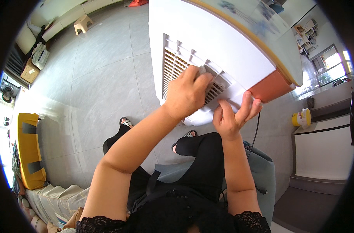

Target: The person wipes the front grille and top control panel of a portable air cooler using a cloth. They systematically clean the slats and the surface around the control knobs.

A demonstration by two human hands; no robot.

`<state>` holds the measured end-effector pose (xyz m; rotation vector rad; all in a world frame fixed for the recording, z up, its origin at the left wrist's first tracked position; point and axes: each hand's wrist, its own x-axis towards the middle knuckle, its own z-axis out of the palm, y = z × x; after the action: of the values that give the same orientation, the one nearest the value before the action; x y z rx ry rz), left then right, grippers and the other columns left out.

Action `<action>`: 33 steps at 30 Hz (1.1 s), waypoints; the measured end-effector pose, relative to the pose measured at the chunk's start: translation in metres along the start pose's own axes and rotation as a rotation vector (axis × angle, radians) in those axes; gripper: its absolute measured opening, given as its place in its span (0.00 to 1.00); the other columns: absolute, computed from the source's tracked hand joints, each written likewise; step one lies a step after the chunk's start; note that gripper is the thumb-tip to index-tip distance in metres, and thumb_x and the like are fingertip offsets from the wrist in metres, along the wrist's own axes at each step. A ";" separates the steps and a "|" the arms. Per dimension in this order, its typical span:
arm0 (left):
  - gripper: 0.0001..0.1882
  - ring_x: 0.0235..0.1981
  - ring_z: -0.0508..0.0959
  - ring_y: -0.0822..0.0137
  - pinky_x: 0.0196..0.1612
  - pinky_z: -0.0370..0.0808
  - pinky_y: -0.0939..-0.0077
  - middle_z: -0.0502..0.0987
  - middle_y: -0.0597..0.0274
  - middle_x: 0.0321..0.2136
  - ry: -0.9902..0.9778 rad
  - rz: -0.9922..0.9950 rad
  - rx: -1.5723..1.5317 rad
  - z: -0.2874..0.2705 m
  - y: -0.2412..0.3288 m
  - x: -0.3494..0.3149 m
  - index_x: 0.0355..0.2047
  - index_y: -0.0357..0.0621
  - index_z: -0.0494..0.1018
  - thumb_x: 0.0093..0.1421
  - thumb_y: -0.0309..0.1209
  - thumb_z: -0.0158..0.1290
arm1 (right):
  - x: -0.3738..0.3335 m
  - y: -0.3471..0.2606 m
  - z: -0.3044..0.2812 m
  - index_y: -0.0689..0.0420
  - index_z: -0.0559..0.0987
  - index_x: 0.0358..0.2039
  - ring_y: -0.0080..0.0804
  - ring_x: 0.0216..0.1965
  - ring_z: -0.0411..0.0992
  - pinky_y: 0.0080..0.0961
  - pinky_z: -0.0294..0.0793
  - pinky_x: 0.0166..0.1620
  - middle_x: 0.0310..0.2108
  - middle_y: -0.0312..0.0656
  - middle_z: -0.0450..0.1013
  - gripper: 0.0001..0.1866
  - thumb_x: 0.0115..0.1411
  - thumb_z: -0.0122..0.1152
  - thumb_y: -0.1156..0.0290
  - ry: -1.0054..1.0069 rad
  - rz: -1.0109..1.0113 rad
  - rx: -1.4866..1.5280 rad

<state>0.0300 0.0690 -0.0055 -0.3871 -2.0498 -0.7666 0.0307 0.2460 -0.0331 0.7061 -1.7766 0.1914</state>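
Note:
A large white appliance (219, 42) with a slatted vent grille (173, 64) in a recess leans in front of me. My left hand (186, 93) is closed on a small grey cloth (208, 73) and presses it against the slats. Its fingers hide part of the grille. Below and to the right, my right hand (233, 116) rests against the casing's lower edge, near an orange-brown panel (272, 87). The fingers of that hand are apart, and I see nothing held in them.
A dark cord (256, 136) hangs beside my right wrist. I sit on a blue-grey chair (262, 171) over a grey tiled floor (99, 85). A yellow piece (29, 151) stands at left, a beige stool (83, 24) far left, a yellow bucket (302, 117) at right.

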 end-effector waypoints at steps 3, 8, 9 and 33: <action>0.10 0.24 0.75 0.57 0.21 0.73 0.66 0.69 0.57 0.29 0.009 -0.058 0.077 -0.004 -0.001 0.003 0.35 0.48 0.75 0.50 0.25 0.56 | -0.002 0.001 -0.002 0.48 0.80 0.22 0.51 0.71 0.36 0.55 0.23 0.68 0.62 0.52 0.59 0.05 0.51 0.57 0.72 -0.023 -0.008 -0.002; 0.12 0.21 0.74 0.58 0.20 0.72 0.67 0.69 0.58 0.29 0.051 -0.013 -0.106 -0.001 0.011 -0.003 0.35 0.48 0.76 0.48 0.24 0.57 | -0.002 0.000 -0.001 0.48 0.80 0.23 0.51 0.71 0.38 0.54 0.26 0.68 0.62 0.52 0.60 0.06 0.51 0.56 0.72 0.027 -0.003 0.017; 0.12 0.22 0.74 0.58 0.20 0.72 0.67 0.69 0.58 0.29 0.088 0.018 -0.115 0.001 0.016 -0.002 0.35 0.48 0.76 0.47 0.24 0.57 | 0.001 0.001 -0.001 0.48 0.80 0.24 0.51 0.71 0.38 0.54 0.26 0.68 0.62 0.53 0.60 0.06 0.51 0.55 0.72 0.020 0.005 0.016; 0.10 0.31 0.73 0.76 0.34 0.71 0.81 0.74 0.60 0.30 0.729 -1.133 -0.789 0.028 -0.059 -0.013 0.40 0.36 0.68 0.63 0.30 0.52 | 0.003 0.003 -0.012 0.55 0.80 0.27 0.58 0.71 0.35 0.56 0.41 0.66 0.65 0.59 0.53 0.05 0.54 0.56 0.75 -0.122 -0.102 0.031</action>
<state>-0.0122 0.0426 -0.0503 0.6532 -1.0541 -2.0270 0.0386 0.2536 -0.0258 0.8441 -1.8517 0.1093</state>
